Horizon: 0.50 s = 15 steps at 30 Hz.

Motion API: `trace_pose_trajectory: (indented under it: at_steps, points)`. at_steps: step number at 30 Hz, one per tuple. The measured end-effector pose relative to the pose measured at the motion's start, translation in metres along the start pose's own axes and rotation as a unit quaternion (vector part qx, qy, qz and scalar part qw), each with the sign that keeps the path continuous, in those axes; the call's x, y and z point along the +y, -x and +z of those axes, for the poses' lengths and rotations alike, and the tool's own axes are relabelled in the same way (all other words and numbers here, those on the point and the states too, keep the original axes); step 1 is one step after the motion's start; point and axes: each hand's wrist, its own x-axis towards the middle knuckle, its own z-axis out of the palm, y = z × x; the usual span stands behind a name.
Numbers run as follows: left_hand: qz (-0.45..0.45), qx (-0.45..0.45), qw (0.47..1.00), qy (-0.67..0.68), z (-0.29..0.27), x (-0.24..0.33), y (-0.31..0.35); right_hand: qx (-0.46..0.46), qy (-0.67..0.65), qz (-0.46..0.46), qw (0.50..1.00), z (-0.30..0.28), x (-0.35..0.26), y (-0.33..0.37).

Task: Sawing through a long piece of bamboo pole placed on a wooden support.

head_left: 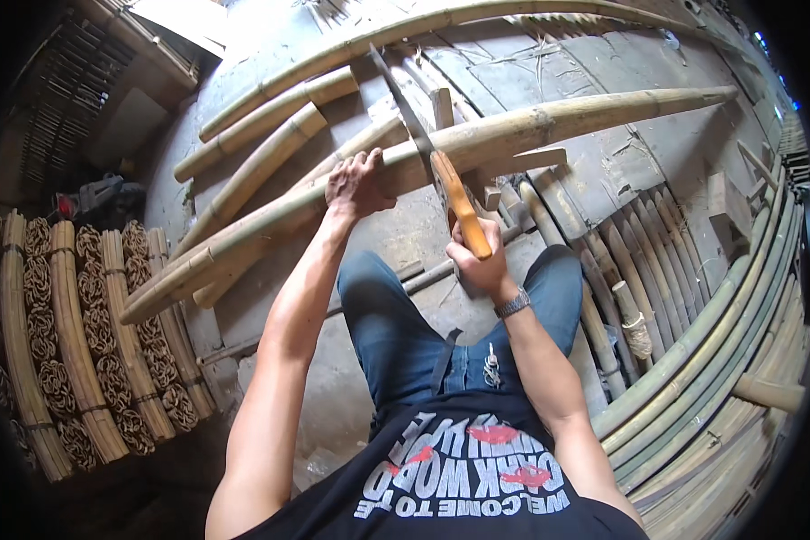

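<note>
A long, thick bamboo pole (549, 121) lies slantwise before me, from lower left to upper right. My left hand (358, 186) rests over its top with the fingers curled around it, pressing it. In my right hand (482, 263) is a hand saw (460, 202), held by its orange-brown handle. Its dark blade crosses the pole just right of my left hand, tip pointing away from me. How deep the teeth sit in the bamboo cannot be made out. Beneath the pole a wooden block (492, 197) and a plank (535, 162) show.
Cut bamboo lengths (261, 166) lie beyond the pole on the left. Bundled sticks and coiled strips (81, 333) stand at far left. Pointed bamboo pieces (652, 261) line the right, beside long green poles (693, 355). Another long pole (441, 27) curves across the back.
</note>
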Motion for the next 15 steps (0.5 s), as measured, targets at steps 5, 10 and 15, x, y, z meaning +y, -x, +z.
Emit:
trace_pose_trajectory:
  at_steps: [5, 10, 15]
  points:
    - [0.011, 0.047, 0.999, -0.015, 0.004, -0.021, 0.0, -0.027, 0.014, 0.065, 0.997, -0.024, -0.025, 0.126]
    - [0.029, 0.076, 0.997, -0.009, -0.006, -0.004, -0.013, -0.014, 0.034, 0.064, 0.997, -0.051, -0.086, 0.221]
    - [0.029, 0.076, 0.997, -0.013, 0.001, -0.013, -0.006, -0.025, 0.033, -0.03, 0.999, -0.017, -0.02, 0.076]
